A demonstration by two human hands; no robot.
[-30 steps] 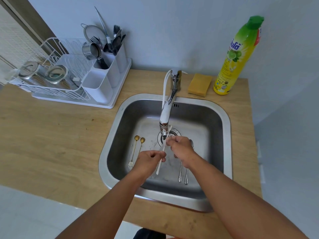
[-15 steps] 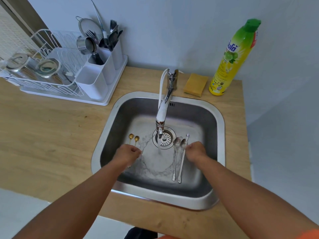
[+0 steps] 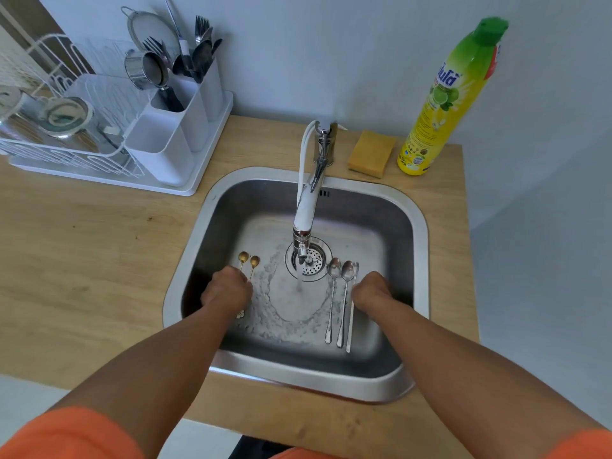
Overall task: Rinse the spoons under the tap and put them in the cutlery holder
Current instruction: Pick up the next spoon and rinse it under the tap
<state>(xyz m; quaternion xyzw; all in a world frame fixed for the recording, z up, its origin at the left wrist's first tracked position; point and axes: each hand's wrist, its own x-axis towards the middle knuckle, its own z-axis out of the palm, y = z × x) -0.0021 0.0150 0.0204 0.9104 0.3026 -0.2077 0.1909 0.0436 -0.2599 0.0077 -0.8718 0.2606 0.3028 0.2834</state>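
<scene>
Water runs from the tap into the steel sink. Two gold spoons lie at the left of the sink floor. My left hand is down on their handles with curled fingers and hides most of them. Two silver spoons lie right of the drain. A thin pale-handled spoon lies beside them, and my right hand has its curled fingertips on its handle. The white cutlery holder stands at the back left with forks and utensils in it.
A white dish rack with metal bowls adjoins the holder on the wooden counter. A yellow sponge and a green-capped dish soap bottle stand behind the sink by the wall.
One second ago both hands held the pale-handled spoon under the tap. It now lies by the silver spoons, and my left hand has moved left onto the gold spoons.
</scene>
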